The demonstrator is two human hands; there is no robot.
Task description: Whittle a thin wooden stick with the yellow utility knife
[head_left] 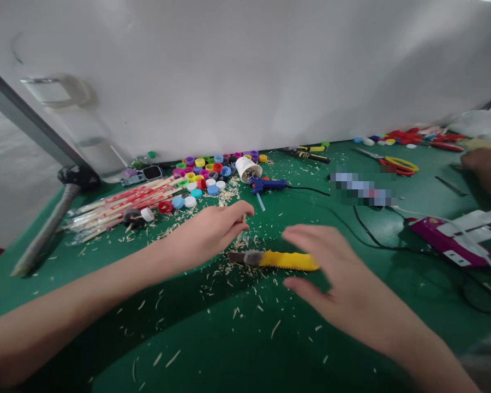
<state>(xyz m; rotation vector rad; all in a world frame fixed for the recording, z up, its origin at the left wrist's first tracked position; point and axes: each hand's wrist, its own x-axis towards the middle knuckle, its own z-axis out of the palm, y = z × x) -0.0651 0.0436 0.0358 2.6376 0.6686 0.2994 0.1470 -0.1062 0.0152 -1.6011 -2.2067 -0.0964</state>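
Note:
In the head view my left hand (216, 228) is closed in a pinch on a short, thin wooden stick (244, 219), most of it hidden by the fingers. My right hand (337, 273), slightly blurred, is open, thumb and fingers apart. It hovers at the end of a utility knife with a yellow handle (288, 260); whether it touches the handle I cannot tell. The knife lies flat on the green table (213, 349), its dark blade pointing left, below my left hand. Wood shavings (229, 273) are scattered around both hands.
Behind my left hand lie wrapped sticks (123, 207), bottle caps (208, 169), and a hammer (65, 218). A blue glue gun (270, 184) rests by a white cup (247, 169). Pliers (306, 155), scissors (393, 162), a purple power strip (450, 240) and another person's hand (486, 169) are rightward.

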